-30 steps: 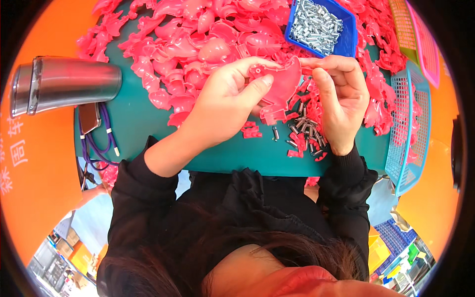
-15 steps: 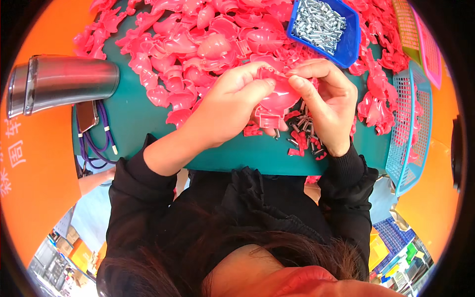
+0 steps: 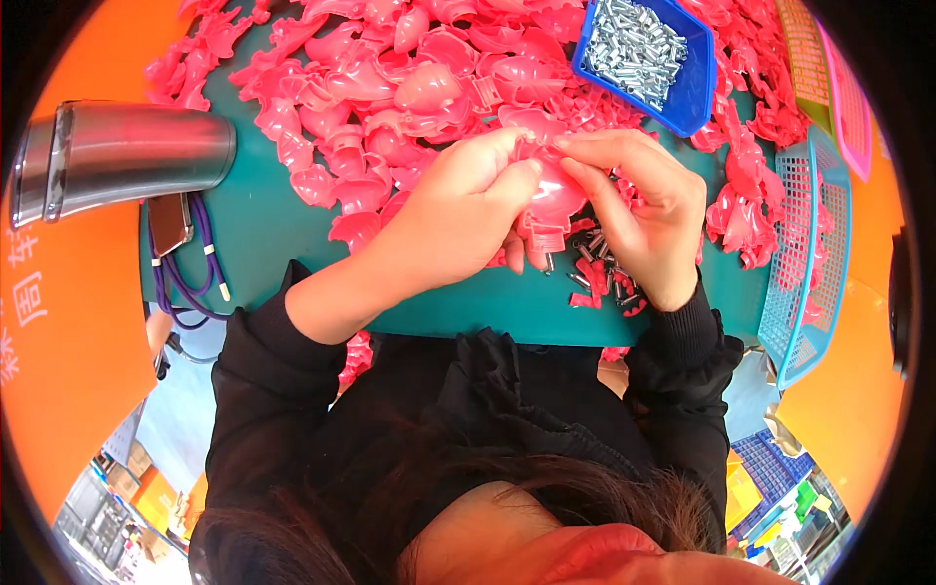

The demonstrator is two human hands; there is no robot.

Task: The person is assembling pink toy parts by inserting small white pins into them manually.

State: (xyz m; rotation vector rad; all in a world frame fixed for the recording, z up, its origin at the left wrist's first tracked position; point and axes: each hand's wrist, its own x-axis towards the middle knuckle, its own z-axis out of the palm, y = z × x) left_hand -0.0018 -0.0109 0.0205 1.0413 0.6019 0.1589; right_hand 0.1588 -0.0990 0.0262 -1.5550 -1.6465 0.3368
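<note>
A glossy pinkish-red plastic shell (image 3: 558, 200), rounded with a ribbed neck at its lower end, is held over the near part of the table. My left hand (image 3: 463, 210) is closed round its left side, thumb on top and fingertips showing underneath. Thumb and forefinger of my right hand (image 3: 648, 200) pinch at the shell's upper right edge; whether a smaller piece sits between them cannot be made out. A short dark pin end (image 3: 549, 262) shows just below the neck. Beside my right wrist lies a small heap of metal pins and red bits (image 3: 606, 273).
Many pinkish-red plastic shells (image 3: 429, 93) cover the far side of the green table (image 3: 258, 253). A blue bin (image 3: 697, 93) of metal pins (image 3: 636, 49) stands there. At left are a steel tumbler (image 3: 146, 161) and a phone (image 3: 171, 222) with a purple cord; at right, a light-blue basket (image 3: 788, 263).
The shell has turned slightly and shifted right in my hands. My right fingers have come closer together at its upper edge.
</note>
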